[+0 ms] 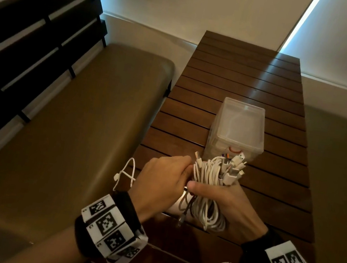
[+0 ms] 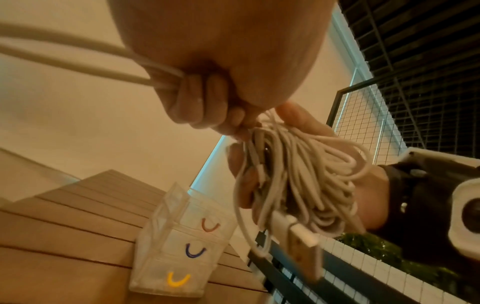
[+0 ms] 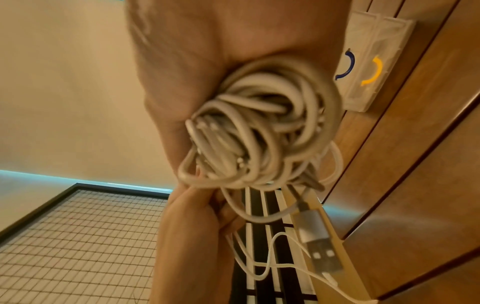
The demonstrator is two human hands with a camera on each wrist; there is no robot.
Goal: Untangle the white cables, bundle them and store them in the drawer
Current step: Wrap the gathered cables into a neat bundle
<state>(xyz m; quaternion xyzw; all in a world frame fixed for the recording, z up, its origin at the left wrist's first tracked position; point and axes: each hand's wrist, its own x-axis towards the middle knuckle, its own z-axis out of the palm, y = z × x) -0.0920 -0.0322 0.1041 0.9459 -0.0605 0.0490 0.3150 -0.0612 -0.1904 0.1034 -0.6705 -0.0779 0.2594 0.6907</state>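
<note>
Right hand (image 1: 223, 204) fingers hidden behind white cables (image 1: 210, 182) in head view. Drawer unit (image 1: 237, 130) contents unreadable through cloudy plastic. USB plug (image 3: 320, 250) blurred. Forearms cut by bottom edge.

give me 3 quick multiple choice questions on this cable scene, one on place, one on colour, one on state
1. Where does the drawer box stand?
A. on the slatted table
B. on the bench cushion
C. on the floor

2. What colour is the lowest drawer handle?
A. green
B. yellow
C. white

3. What state are the cables in?
A. lying loose on the table
B. shut in a drawer
C. held as a bundle in both hands

Answers:
1 A, the box rests on the wooden slats.
2 B, the left wrist view shows red, blue, then yellow.
3 C, the right hand and left hand grip them.
</note>
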